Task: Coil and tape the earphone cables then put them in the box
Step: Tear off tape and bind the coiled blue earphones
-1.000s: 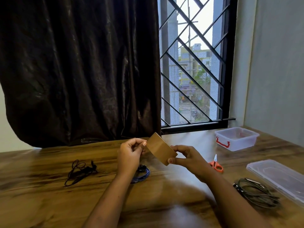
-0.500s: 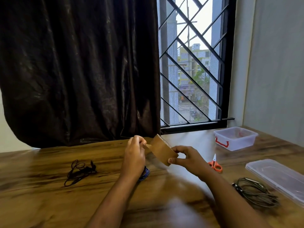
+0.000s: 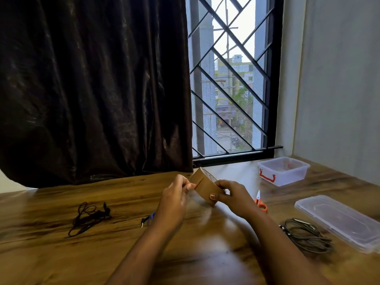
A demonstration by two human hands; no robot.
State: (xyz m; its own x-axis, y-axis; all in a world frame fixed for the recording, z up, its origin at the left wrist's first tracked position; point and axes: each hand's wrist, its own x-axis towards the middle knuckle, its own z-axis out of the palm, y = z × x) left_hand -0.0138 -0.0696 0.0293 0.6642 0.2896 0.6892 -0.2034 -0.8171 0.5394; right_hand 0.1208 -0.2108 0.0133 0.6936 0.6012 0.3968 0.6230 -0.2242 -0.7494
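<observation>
A roll of brown tape (image 3: pixel 203 187) is held above the table's middle. My right hand (image 3: pixel 233 195) grips the roll, thumb on its outer face. My left hand (image 3: pixel 174 199) pinches the tape's loose end at the roll's left edge. A tangled black earphone cable (image 3: pixel 88 218) lies on the table at the left. A blue cable (image 3: pixel 148 219) peeks out from behind my left wrist, mostly hidden. A coiled dark cable (image 3: pixel 306 235) lies at the right. The clear plastic box (image 3: pixel 284 170) with a red latch stands open at the back right.
Orange-handled scissors (image 3: pixel 260 202) lie behind my right wrist. The box's clear lid (image 3: pixel 339 221) rests on the table at the far right. A dark curtain and a barred window stand behind the wooden table (image 3: pixel 61 254); a wall runs along the right.
My hands with the tape roll have stayed near the table's middle; my left fingers have closed on the tape's end. The view has tilted slightly, and the blue cable's plug now shows.
</observation>
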